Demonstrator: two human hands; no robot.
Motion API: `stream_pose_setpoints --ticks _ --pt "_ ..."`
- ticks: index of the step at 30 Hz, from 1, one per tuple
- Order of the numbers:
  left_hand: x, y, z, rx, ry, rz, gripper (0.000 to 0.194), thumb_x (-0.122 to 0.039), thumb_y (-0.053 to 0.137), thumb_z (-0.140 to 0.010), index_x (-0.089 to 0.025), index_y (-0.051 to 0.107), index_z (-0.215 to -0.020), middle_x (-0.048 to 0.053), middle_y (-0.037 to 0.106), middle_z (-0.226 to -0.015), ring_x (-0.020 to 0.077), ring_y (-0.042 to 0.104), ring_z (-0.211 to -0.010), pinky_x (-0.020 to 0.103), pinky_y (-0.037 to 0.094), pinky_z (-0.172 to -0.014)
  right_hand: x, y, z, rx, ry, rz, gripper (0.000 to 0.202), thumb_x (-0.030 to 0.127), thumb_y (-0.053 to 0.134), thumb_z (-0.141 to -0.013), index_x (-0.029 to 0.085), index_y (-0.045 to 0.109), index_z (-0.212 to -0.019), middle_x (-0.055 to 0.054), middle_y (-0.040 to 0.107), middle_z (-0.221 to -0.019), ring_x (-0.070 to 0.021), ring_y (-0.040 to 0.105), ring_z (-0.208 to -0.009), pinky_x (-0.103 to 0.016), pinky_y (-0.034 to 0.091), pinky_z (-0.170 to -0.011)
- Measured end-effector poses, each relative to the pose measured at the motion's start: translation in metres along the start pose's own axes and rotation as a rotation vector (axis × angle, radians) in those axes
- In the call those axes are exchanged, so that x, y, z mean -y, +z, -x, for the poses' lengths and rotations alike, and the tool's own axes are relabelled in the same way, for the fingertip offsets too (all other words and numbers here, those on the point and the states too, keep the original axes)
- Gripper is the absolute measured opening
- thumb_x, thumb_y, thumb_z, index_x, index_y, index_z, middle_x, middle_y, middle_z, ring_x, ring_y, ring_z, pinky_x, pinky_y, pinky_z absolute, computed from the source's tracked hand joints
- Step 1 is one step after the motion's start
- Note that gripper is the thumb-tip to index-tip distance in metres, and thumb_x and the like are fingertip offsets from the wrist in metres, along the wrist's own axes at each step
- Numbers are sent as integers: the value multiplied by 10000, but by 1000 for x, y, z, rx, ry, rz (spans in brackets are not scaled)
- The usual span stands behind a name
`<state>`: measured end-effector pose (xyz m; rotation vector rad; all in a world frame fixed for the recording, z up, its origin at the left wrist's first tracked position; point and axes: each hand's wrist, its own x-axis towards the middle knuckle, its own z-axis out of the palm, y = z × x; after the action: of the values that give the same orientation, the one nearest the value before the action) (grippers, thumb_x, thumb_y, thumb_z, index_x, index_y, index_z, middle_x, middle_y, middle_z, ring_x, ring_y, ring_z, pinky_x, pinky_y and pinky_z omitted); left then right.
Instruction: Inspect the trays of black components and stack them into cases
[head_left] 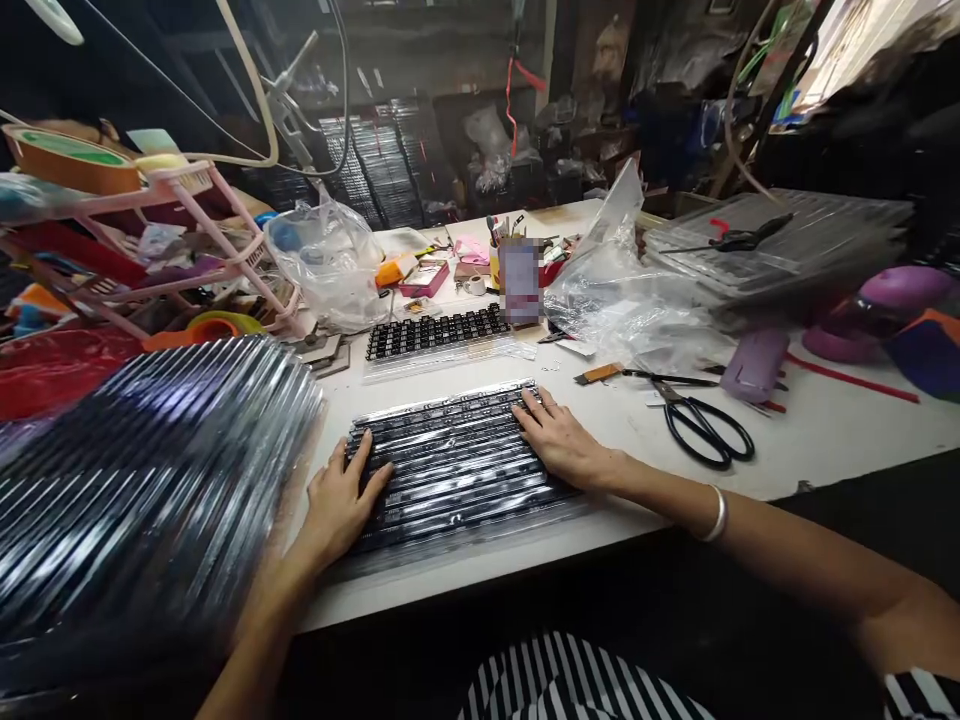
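A flat layer of clear plastic tubes filled with dark parts (457, 465) lies on the white table in front of me. On its left end rests my left hand (337, 500), fingers apart. My right hand (562, 440) lies spread over the upper right end of the same tubes, with a white bangle on the wrist. Behind them, rows of small black parts (439, 333) sit beside empty clear tubes (450, 362). A large stack of filled tubes (157, 480) stands at the left.
Black-handled scissors (709, 430) and an orange cutter (600, 373) lie right of my right hand. Plastic bags (630, 300) and a purple bottle (754, 365) are farther right. A pink rack (232, 225) stands back left. The table (795, 450) ends close to me.
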<state>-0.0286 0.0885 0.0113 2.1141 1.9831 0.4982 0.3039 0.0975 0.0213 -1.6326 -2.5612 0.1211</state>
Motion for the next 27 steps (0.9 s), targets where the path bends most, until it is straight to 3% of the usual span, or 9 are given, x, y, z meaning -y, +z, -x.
stream_pose_setpoints --ticks 4,6,8,12,15,19,22,25,27 --pt "7 -2 1 6 24 114 613 -514 347 -880 -149 454 -1362 157 322 -1498 268 290 -1376 449 243 -1103 -11 -6 6 171 -63 -172 654 573 313 -931 269 174 -1494 -131 -55 -1571 -410 -80 -1401 -607 244 -1049" --pt "7 -1 0 1 -18 98 561 -461 356 -890 -171 461 -1359 145 331 -1495 288 289 -1374 506 219 -1103 -13 -9 7 244 -72 -255 674 625 278 -914 323 117 -1494 -76 -160 -1560 -393 -190 -1376 -626 155 -1072" --pt "6 0 -2 -1 -50 86 541 -413 362 -893 -173 444 -1371 147 340 -1488 308 266 -1381 573 179 -1095 -12 -9 6 234 -52 -265 671 630 270 -912 329 122 -1493 -57 -156 -1561 -386 -197 -1375 -629 127 -1078" --pt "2 -7 10 20 -33 122 580 -397 372 -878 -116 408 -1384 131 391 -1456 248 317 -1361 477 220 -1114 -5 0 13 94 -4 -222 600 520 316 -946 260 245 -1482 -112 12 -1573 -414 40 -1405 -607 219 -1072" --pt "5 -16 40 16 -14 135 592 -433 323 -896 -88 432 -1364 131 459 -1404 228 408 -1307 410 277 -1103 -4 6 33 11 20 -205 521 348 340 -963 143 354 -1441 -172 148 -1549 -386 172 -1399 -554 268 -1080" --pt "22 -21 95 105 155 120 472 -367 334 -932 -254 424 -1381 22 478 -1400 209 396 -1310 418 306 -1095 -22 -2 82 -40 -49 -325 489 145 321 -915 124 432 -1391 -136 302 -1509 -272 271 -1390 -470 306 -1101" --pt "30 -16 129 94 318 5 557 -155 277 -924 -363 274 -1440 -18 448 -1429 191 331 -1347 430 289 -1103 -42 -16 121 42 -172 -432 573 88 336 -877 206 355 -1438 -71 290 -1520 -201 261 -1396 -434 300 -1115" --pt "27 -4 145 -5 403 -153 719 -41 291 -843 -322 122 -1484 48 426 -1447 231 300 -1365 473 258 -1101 -53 -18 147 130 -302 -367 795 21 415 -772 256 178 -1493 -47 175 -1554 -219 167 -1418 -486 250 -1127" --pt "22 6 146 -107 413 -219 746 -25 297 -827 -296 90 -1490 89 451 -1425 255 325 -1354 496 245 -1089 -53 -8 153 78 -333 -266 849 18 448 -747 237 124 -1501 -80 159 -1555 -247 151 -1419 -522 254 -1114"
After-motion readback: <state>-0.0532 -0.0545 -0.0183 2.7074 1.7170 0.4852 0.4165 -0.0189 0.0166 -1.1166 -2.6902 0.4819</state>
